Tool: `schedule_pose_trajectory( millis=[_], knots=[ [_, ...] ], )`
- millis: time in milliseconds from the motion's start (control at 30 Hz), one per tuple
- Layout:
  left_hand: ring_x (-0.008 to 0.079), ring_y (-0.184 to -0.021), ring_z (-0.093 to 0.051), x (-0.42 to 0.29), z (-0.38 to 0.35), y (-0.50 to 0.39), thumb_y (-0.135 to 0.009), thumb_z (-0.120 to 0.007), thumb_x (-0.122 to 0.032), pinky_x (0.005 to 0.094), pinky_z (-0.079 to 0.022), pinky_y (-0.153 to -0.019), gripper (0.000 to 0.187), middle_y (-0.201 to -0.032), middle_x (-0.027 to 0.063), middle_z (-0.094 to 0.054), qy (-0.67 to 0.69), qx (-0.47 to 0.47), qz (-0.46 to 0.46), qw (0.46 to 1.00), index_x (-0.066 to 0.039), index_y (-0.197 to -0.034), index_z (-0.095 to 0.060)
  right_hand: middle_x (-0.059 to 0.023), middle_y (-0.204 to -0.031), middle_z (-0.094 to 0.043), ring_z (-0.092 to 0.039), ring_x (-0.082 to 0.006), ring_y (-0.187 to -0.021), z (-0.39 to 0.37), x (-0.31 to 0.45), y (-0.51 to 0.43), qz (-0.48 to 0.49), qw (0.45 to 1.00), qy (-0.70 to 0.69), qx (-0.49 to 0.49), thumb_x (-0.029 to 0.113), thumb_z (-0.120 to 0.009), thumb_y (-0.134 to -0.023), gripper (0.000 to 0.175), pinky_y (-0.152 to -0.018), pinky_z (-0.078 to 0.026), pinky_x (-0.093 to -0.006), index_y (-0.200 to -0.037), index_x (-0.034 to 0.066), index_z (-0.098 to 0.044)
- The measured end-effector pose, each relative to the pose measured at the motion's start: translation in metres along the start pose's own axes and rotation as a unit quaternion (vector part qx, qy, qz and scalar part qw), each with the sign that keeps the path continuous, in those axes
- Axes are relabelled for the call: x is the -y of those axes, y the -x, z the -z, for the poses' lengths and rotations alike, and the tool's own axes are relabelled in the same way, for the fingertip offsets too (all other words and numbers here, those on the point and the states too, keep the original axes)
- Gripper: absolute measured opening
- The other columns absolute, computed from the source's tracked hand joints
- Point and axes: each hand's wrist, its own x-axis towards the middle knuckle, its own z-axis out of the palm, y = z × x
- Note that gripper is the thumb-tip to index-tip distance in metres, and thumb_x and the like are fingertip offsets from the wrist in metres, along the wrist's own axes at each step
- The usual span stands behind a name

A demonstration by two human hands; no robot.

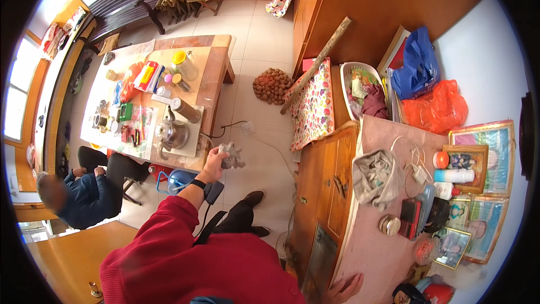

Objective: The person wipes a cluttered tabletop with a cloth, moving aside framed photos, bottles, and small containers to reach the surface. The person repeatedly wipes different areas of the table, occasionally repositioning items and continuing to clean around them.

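Observation:
My left hand (215,163) grips a crumpled grey cloth (232,156) over the floor, beside the near right corner of the stone-topped table (215,50). On that corner a steel kettle (174,134) and a tall cylindrical flask (185,109) stand on a tray-like base (195,145). At the bottom of the view, my right hand (346,289) is by the front edge of the pink-covered cabinet top (363,253). It is partly cut off by the frame, its fingers extended with nothing in them.
A seated person (90,192) is at the left. Walnuts (273,86) lie heaped on the floor, near a leaning wooden pole (316,65). A blue water bottle (177,180) stands beneath the table edge. The cabinet holds a cloth bag (377,177), framed photographs (453,247) and a cable (411,156).

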Motion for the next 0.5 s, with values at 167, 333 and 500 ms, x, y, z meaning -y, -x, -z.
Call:
schedule_pose_trajectory(
  millis=[167,333,500],
  knots=[
    [0.0193,-0.081,-0.070,-0.035,-0.010,-0.087,-0.083,-0.061,0.003,0.0382,-0.060,-0.067,0.035,-0.093,0.0029,-0.069,0.021,0.008,-0.052,0.998,-0.006,-0.117,-0.064,-0.0319,-0.137,-0.056,-0.056,-0.0489,-0.123,-0.005,0.003,-0.002,-0.009,1.000,0.028,0.001,0.025,-0.055,-0.103,0.048,-0.107,-0.046,-0.0549,-0.136,-0.0090,-0.055],
    [0.0210,-0.104,-0.066,-0.032,-0.021,-0.128,-0.087,-0.070,-0.002,0.0430,-0.057,-0.083,0.054,-0.116,0.0069,-0.066,0.104,-0.015,-0.061,0.993,-0.009,-0.137,-0.052,-0.0330,-0.135,-0.056,-0.056,-0.0496,-0.122,-0.015,0.000,-0.002,-0.002,0.999,0.037,-0.013,0.030,-0.054,-0.105,0.050,-0.106,-0.047,-0.0549,-0.135,-0.0094,-0.055],
    [0.0234,-0.111,-0.064,0.005,-0.018,-0.117,-0.088,-0.071,-0.001,0.0455,-0.055,-0.089,0.061,-0.124,0.0068,-0.064,0.061,-0.023,0.017,0.998,-0.012,-0.144,-0.047,-0.0349,-0.135,-0.055,-0.055,-0.0509,-0.121,-0.014,0.000,0.000,-0.041,0.999,0.008,-0.006,0.036,-0.051,-0.106,0.055,-0.103,-0.048,-0.0562,-0.135,-0.0108,-0.054]
  ],
)
